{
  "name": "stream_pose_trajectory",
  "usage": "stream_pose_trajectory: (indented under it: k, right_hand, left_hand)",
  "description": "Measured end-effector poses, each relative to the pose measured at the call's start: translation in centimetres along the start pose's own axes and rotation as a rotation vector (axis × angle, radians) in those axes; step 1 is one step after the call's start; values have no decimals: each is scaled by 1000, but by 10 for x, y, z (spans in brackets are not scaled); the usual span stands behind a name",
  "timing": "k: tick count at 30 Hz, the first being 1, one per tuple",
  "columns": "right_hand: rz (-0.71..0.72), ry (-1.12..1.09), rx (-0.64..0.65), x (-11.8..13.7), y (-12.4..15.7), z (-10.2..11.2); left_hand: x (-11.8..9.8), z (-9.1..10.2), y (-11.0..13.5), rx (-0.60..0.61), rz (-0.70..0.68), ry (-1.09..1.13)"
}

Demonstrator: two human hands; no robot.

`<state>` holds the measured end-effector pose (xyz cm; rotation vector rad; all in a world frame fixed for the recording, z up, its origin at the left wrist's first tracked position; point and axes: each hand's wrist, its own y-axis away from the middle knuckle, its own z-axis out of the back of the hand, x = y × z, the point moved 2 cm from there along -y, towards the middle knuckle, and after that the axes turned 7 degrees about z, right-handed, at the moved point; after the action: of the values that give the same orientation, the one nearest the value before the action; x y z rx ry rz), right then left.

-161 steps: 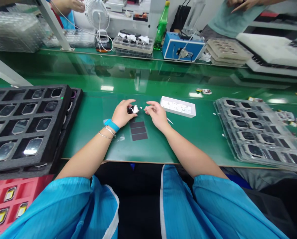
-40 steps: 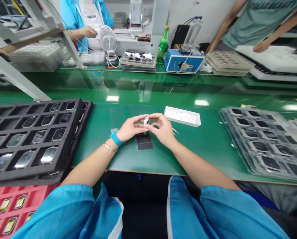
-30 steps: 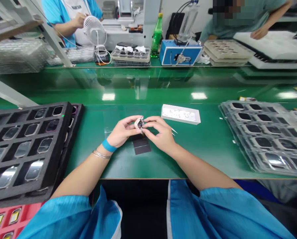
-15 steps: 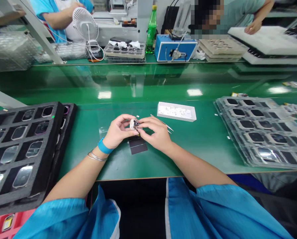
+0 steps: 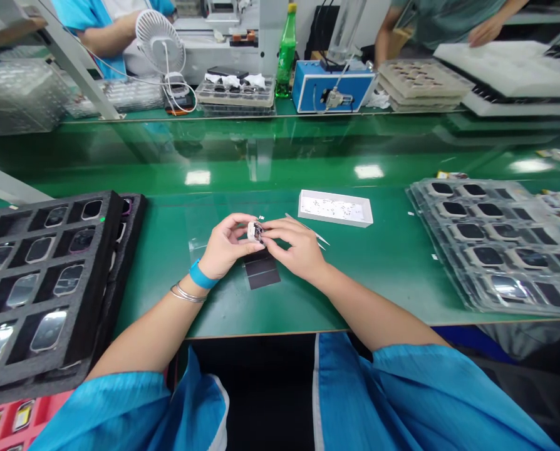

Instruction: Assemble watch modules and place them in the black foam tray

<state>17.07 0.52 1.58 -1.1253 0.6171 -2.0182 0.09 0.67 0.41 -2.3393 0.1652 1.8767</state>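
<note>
Partly hidden, pale casing (image 5: 252, 232) pinched between half-curled left hand (image 5: 220, 248) and right hand (image 5: 300, 252); innards (image 5: 259, 232) indistinct.

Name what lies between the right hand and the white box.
The head view shows pointed tweezers there, on the green table.

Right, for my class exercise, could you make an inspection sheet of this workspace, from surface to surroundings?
Surface: green bench, glossy, with bright reflections.
Job's things: small pale device, dark inner parts showing; dark sheets; tweezers; white box holding small pieces.
Clutter: white scraps beside the clear tray.
Fingers: left hand grips the device; right hand meets it, exact grip unclear.
Cables: white cable by the fan.
Surroundings: dark foam tray left, clear tray right; green bottle, blue box and two co-workers across the bench.
</note>
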Motion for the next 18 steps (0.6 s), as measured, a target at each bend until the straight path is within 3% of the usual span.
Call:
stream_pose_trajectory:
  k: [7, 10, 14, 18]
  right_hand:
    - [81, 84, -35, 0, -1, -2]
    - [51, 66, -40, -1, -5, 2]
    - [-85, 133, -165, -17, -15, 27]
    - [-238, 338, -318, -55, -19, 65]
  left_hand:
    - [1, -2, -1, -28, 43, 80]
    - [-2, -2, 0, -23, 135, 173]
    - [-4, -2, 1, 37, 252, 291]
    - [-4, 0, 1, 80, 273, 319]
